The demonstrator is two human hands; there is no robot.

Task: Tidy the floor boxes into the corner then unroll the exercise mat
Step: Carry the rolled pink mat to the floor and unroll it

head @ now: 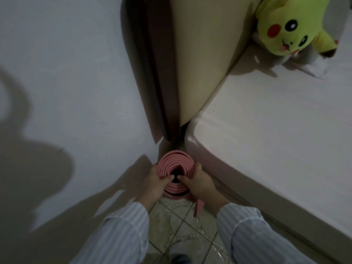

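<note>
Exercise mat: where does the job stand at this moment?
Done: cannot be judged; no boxes are in view. In hand: the left hand and right hand grip the rolled pink mat, standing on end between wall and bed. Left: unrolling it; only its loose tail hangs free.

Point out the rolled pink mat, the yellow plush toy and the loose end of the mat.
rolled pink mat [176, 164]: head view, on the upper coils of the roll.
yellow plush toy [285, 29]: head view, on its face.
loose end of the mat [199, 207]: head view, on the flap hanging below the roll.
</note>
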